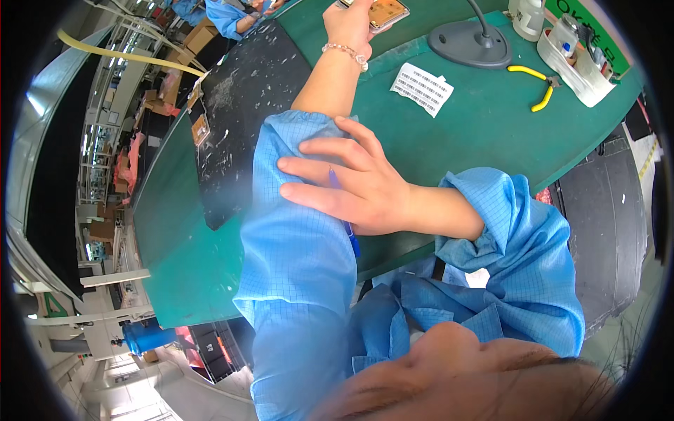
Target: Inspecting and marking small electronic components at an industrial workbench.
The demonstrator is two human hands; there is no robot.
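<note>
My left arm reaches far across the green table, and my left hand (347, 28) is closed on a flat rectangular part (385, 12) with an amber face and a silvery edge. The top of the picture cuts off both. A beaded bracelet circles that wrist. My right hand (368, 179) lies across the left forearm, fingers spread on the blue checked sleeve (295, 245). A blue pen (353, 240) is tucked in the right hand, one end showing between the fingers and the other below the palm; its thumb is hidden.
A white label sheet (423, 88), a grey stand base (470, 45) and yellow-handled cutters (540, 88) lie on the table (484, 133). At the far right are a white holder (579, 74) and a bottle (528, 19). A black mat (235, 105) is left; another person's sleeve (223, 15) is beyond.
</note>
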